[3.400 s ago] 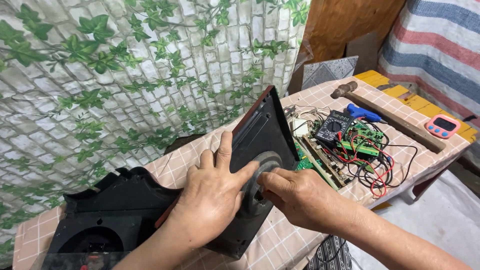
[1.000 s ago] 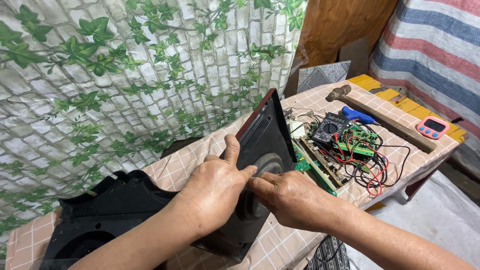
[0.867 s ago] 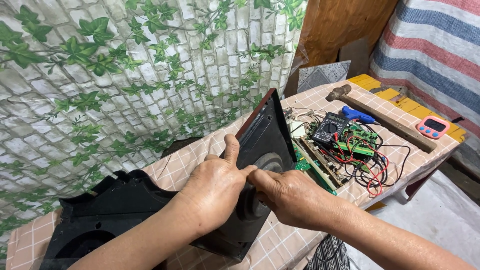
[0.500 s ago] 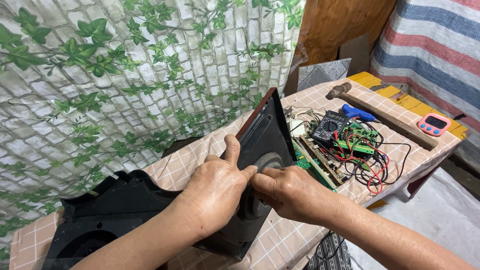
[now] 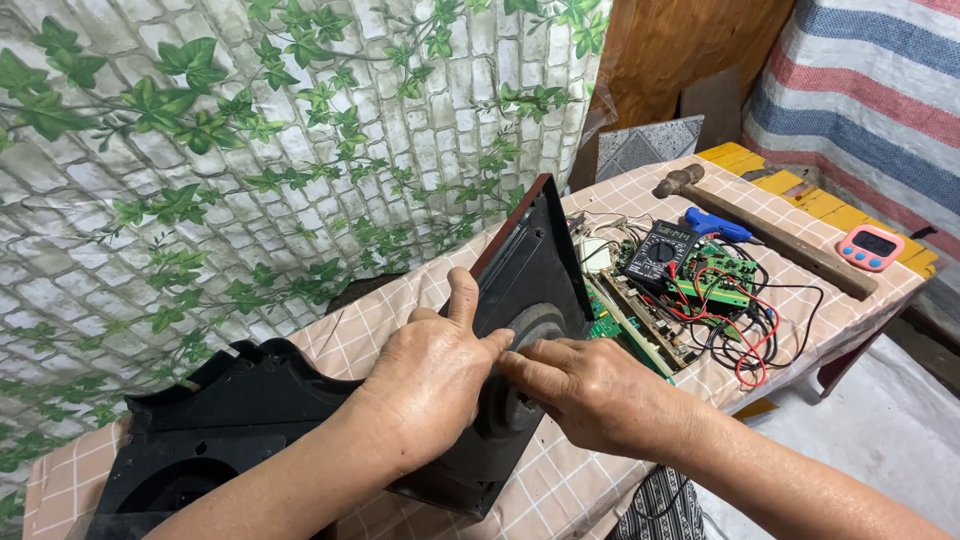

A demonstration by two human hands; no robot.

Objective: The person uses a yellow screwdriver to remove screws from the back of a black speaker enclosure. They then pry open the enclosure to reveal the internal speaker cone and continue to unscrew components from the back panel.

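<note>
Left hand lies flat — fingers spread — on tilted black panel. Right hand presses closed fingertips at the panel's round recess — grip undeterminable.

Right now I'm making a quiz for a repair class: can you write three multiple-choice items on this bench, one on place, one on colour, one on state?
1. Where does the hammer lie?
A. far end of the table
B. on the floor
C. in a hand

2. What colour is the small timer?
A. green
B. pink
C. black

3. How does the black panel stand?
A. flat
B. hanging from the wall
C. tilted up on edge

Answers: 1 A, it rests beyond the circuit boards. 2 B, its casing is pink. 3 C, the left hand and right hand press on it as it leans.
</note>
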